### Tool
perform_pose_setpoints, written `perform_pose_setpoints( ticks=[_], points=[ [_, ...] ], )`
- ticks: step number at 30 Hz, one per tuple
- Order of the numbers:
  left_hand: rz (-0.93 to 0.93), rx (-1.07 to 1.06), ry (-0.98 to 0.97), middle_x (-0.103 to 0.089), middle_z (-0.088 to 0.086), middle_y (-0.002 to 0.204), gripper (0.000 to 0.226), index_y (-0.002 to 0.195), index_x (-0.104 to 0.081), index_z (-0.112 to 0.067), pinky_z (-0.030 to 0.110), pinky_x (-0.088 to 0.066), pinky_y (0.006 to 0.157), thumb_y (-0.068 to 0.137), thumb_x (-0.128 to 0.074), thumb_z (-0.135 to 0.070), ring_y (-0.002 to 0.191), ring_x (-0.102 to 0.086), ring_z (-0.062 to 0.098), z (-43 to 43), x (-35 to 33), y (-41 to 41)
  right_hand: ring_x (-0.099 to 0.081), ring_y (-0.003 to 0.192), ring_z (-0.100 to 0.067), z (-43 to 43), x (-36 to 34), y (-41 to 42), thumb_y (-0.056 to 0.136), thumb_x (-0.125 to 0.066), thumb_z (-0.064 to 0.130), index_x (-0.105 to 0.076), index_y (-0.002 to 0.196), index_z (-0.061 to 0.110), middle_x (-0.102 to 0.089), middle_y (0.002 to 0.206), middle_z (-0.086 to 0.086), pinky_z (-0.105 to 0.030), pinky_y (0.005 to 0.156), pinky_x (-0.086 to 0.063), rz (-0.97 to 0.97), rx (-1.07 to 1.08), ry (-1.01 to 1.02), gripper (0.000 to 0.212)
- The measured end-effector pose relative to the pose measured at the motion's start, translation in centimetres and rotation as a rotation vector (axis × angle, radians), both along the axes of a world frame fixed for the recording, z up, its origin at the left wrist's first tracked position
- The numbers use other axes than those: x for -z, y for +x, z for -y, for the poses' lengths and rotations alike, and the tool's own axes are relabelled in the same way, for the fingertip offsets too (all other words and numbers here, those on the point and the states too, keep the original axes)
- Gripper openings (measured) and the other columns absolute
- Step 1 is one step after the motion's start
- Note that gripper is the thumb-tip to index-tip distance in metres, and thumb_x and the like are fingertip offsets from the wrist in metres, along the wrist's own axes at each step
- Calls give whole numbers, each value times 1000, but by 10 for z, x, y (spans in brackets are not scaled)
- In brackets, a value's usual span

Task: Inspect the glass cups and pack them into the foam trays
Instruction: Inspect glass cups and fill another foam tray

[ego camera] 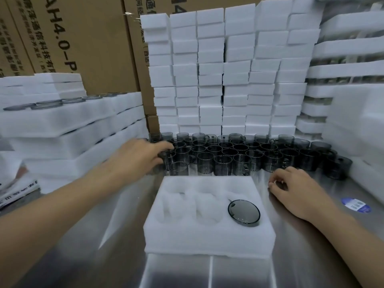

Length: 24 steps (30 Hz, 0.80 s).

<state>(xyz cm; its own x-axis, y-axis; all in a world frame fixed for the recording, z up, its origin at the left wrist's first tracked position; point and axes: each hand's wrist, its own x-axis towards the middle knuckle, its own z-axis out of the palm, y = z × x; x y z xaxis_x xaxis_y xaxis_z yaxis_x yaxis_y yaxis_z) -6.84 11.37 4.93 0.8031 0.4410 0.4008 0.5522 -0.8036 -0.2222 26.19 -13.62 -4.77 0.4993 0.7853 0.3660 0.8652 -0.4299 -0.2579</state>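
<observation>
A white foam tray [207, 235] with three round pockets lies on the steel table in front of me. Its right pocket holds one smoky glass cup [244, 211]; the other two pockets show only foam. Behind the tray stand several rows of the same grey glass cups [239, 156]. My left hand [141, 156] reaches to the left end of the rows, fingers and thumb curled round a cup [167, 161] there. My right hand [295, 190] rests on the table right of the tray, fingers loosely curled, holding nothing.
Stacked white foam blocks [228, 69] form a wall behind the cups. Packed foam trays pile up at the left [62, 121] and right [349, 75]. Cardboard boxes [83, 38] stand at the back left. A blue sticker [355, 204] lies on the table at the right.
</observation>
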Motion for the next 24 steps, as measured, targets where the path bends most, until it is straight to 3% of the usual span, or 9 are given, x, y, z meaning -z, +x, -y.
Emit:
perform_pose_setpoints(
  ticks=[2,3,6,8,13,17,20,24],
  points=[
    [170,55,141,-78,-12,91,40,145,-55,-40,33,-45,68,106,-61,-37,79,-69,17,9,-23,-2,-50,98,-18,0,0,-1,100,-58,44,-64,101,37,-53,95,13,-38,84,-46,-3,6,-5,10],
    [318,107,103,-77,-14,93,36,142,-57,-41,34,-44,69,106,-62,-36,81,-69,15,18,-30,2,-51,98,-18,0,-1,-1,100,-57,45,-64,102,37,-53,95,13,-38,84,-46,1,8,-9,11],
    [723,270,-309,-74,-17,90,30,131,-61,-45,29,-47,74,107,-65,-29,87,-65,2,51,-33,34,-54,100,-17,2,-4,-6,102,-54,47,-64,105,37,-54,97,13,-38,84,-49,17,19,-23,14],
    [818,358,-514,-75,-16,91,27,128,-63,-44,20,-48,74,107,-64,-28,90,-67,0,69,-25,61,-58,101,-15,4,-5,-8,103,-53,47,-64,110,36,-57,101,14,-38,84,-51,24,39,3,16],
    [632,506,-619,-71,-13,94,30,127,-68,-39,12,-50,80,107,-65,-17,93,-68,6,94,25,88,-63,93,-6,2,-15,-27,107,-43,51,-65,114,37,-64,99,20,-36,79,-51,26,-11,372,27],
    [490,637,-551,-70,-21,109,33,129,-62,-45,29,-58,91,108,-62,-20,106,-69,9,101,45,88,-67,103,2,-5,-24,-63,103,-38,68,-58,140,43,-70,113,25,-22,87,-52,-230,-241,565,49],
    [504,727,-453,-67,-27,117,36,132,-59,-43,33,-58,93,106,-60,-18,114,-68,8,103,44,85,-68,109,-4,-9,-25,-89,100,-53,64,-56,143,43,-71,120,22,-27,89,-55,-286,-379,550,47],
    [608,736,-418,-67,-16,115,31,127,-63,-35,38,-60,94,104,-66,-15,117,-66,10,103,43,82,-69,110,-10,-6,-34,-92,91,-72,55,-60,140,39,-72,119,18,-36,90,-58,-301,-442,602,53]
  ],
)
